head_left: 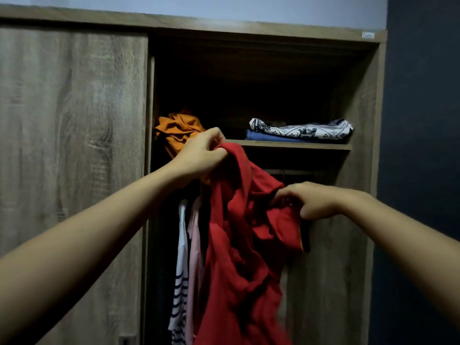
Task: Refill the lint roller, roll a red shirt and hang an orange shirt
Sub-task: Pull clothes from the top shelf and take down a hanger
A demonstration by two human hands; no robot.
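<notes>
Head view: both hands are holding a red shirt (239,245) up before the open wardrobe (358,95), left hand (201,155) gripping the top, right hand (311,200) pinching a fold, seemingly to spread it; the orange shirt (178,131) is lying crumpled on the shelf (286,144).

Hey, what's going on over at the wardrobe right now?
A person at the open wardrobe holds a red shirt up with both hands. The left hand grips a bunch of fabric near the top. The right hand pinches a part lower down, and the rest hangs crumpled. An orange shirt lies crumpled on the shelf, not yet hung, apart from the folded clothes. No lint roller is in view.
</notes>
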